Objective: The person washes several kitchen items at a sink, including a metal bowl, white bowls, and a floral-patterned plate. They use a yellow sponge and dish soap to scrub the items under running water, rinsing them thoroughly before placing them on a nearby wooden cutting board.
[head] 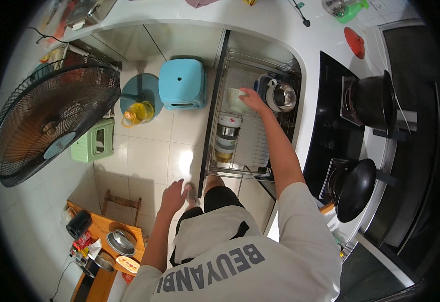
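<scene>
My right hand (251, 99) reaches into a pulled-out wire drawer rack (250, 173) and grips the rim of a pale green bowl (236, 101). Nearer to me in the rack stands a row of bowls (228, 132), with a metal one among them. Beyond my right hand, towards the counter, sit a white handled pot and a metal bowl (283, 97). My left hand (174, 195) hangs over the tiled floor outside the drawer, fingers apart, holding nothing.
A black cooktop with a deep pot (372, 102) and a wok (355, 190) lies right. Left of the drawer are a blue stool (181, 83), an oil bottle (139, 113), a green stool (93, 141) and a large fan (56, 120). A wooden table (139, 241) holds a lidded pan.
</scene>
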